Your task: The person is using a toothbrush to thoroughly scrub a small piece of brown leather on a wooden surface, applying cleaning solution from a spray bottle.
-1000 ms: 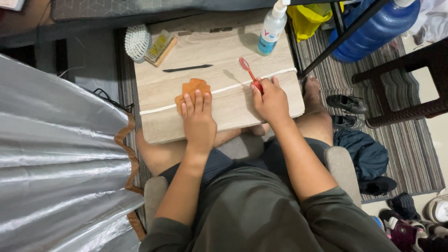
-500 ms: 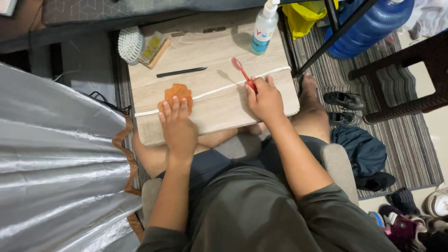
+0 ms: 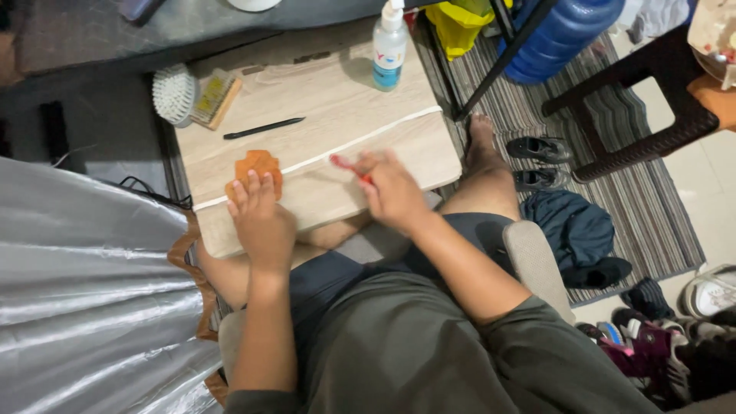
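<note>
A pale wooden board (image 3: pixel 337 115) lies across my lap as a work top. My left hand (image 3: pixel 259 218) lies flat with its fingers pressing down on a small orange leather piece (image 3: pixel 258 164) near the board's left front. My right hand (image 3: pixel 391 188) grips a red toothbrush (image 3: pixel 346 165), whose head points left and sits low over the board, a short way right of the leather piece. A white cord line (image 3: pixel 360 138) runs across the board between the two.
A black pen (image 3: pixel 264 128), a round white brush (image 3: pixel 172 93), a wooden-backed brush (image 3: pixel 216 96) and a spray bottle (image 3: pixel 389 47) sit at the board's far side. Silver fabric (image 3: pixel 77 291) hangs left. A blue water jug (image 3: pixel 563 34), dark stool (image 3: pixel 652 100), shoes (image 3: pixel 537 149) and striped rug lie right.
My right hand has swung the toothbrush from pointing away to pointing left, closer to the leather piece. My left hand stays pressed on the leather piece.
</note>
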